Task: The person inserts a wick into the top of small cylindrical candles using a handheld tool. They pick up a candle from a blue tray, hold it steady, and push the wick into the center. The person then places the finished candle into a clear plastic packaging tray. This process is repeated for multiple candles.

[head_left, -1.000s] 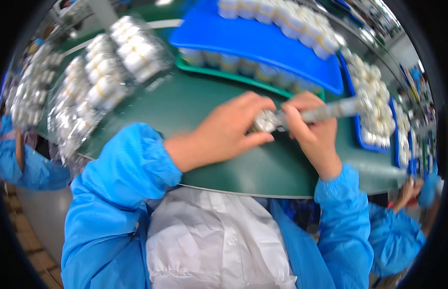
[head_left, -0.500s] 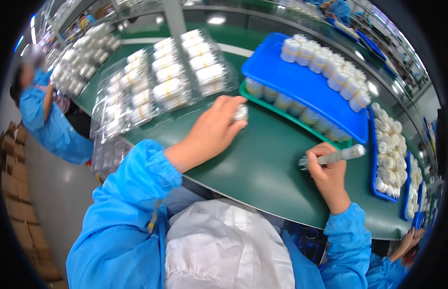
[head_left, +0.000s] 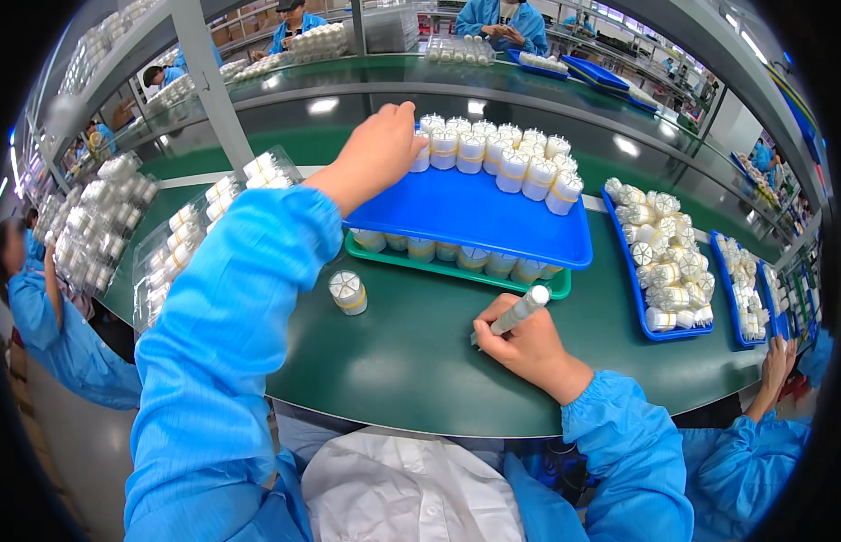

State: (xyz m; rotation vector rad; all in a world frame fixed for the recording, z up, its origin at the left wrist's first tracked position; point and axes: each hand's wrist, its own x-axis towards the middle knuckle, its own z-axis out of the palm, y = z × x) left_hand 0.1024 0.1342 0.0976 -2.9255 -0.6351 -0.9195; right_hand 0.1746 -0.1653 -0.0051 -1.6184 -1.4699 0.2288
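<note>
My left hand (head_left: 375, 154) reaches to the left end of the upper blue tray (head_left: 465, 212). Its thumb and fingers are closed around the leftmost white ribbed cylinder (head_left: 421, 161) in a group standing there; the fingers partly hide it. In my right hand (head_left: 529, 348), above the green table, is a thick pen-like tool (head_left: 521, 310) with a pale handle, its thin tip pointing down and left. One white cylinder (head_left: 349, 293) with a yellowish band and a spoked top stands alone on the table, left of the right hand, touched by neither.
Below the blue tray is a green tray (head_left: 438, 265) holding more cylinders. Blue trays (head_left: 660, 334) heaped with white parts line the right side. Clear plastic packs (head_left: 181, 239) of cylinders lie at left. A grey post (head_left: 208, 81) rises behind them. Co-workers sit around.
My left hand has let go of the cylinder on the table and moved up to the blue tray. The right hand still holds the tool. The view has swung to the right and up.
</note>
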